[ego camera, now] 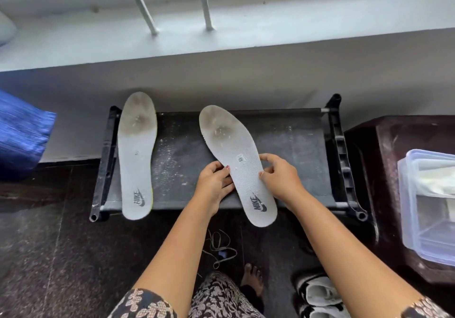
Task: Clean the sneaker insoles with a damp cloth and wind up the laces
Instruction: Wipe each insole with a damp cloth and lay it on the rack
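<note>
The first insole (136, 155) lay flat along the left end of the black rack (283, 133), its heel jutting past the front rail, so a knock could probably have tipped it to the floor. Pale grit was scattered over the rack's fabric, and the second insole (236, 155) might well have picked it up on its underside if pressed or rubbed there. That insole sat slanted across the middle of the rack, heel overhanging above the loose laces (219, 246); a slack grip could have let it slide down onto them. The left hand (214, 182) reached in from below and gripped its left edge, fingers close together, one fingertip on top. The right hand (280, 177) pinched the right edge between thumb and curled fingers, wrist bent inward.
</note>
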### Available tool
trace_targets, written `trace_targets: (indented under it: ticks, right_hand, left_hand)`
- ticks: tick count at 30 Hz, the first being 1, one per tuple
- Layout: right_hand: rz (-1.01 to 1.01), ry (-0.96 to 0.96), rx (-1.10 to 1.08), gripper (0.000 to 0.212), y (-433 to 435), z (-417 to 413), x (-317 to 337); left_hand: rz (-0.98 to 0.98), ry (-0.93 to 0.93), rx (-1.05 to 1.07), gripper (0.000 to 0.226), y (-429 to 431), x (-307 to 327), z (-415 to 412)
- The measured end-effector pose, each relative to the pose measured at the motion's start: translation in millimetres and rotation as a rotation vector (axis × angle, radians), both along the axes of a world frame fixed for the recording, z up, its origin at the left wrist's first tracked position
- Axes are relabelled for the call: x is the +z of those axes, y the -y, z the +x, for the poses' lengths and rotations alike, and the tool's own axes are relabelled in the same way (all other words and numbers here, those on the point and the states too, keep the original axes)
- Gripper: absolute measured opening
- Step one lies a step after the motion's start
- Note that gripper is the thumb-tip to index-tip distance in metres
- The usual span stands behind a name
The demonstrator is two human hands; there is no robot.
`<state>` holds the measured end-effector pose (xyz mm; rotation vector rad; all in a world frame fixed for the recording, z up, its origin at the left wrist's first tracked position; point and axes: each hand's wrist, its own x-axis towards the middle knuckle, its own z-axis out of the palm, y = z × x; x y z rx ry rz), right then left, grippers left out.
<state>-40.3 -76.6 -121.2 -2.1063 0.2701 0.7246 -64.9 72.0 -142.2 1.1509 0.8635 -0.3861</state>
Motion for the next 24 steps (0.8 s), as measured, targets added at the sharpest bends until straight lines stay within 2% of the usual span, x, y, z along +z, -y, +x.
trace_targets:
  ticks: [15, 24]
  right_hand:
    - [0.068, -0.011, 0.0, 0.035, 7, 3, -4]
    - [0.027, 0.025, -0.021, 0.043, 18, 6, 6]
  left_hand:
    - [0.054, -0.031, 0.0, 0.012, 2, -2, 10]
    - [0.017, -0.057, -0.026, 0.014, 13, 10, 21]
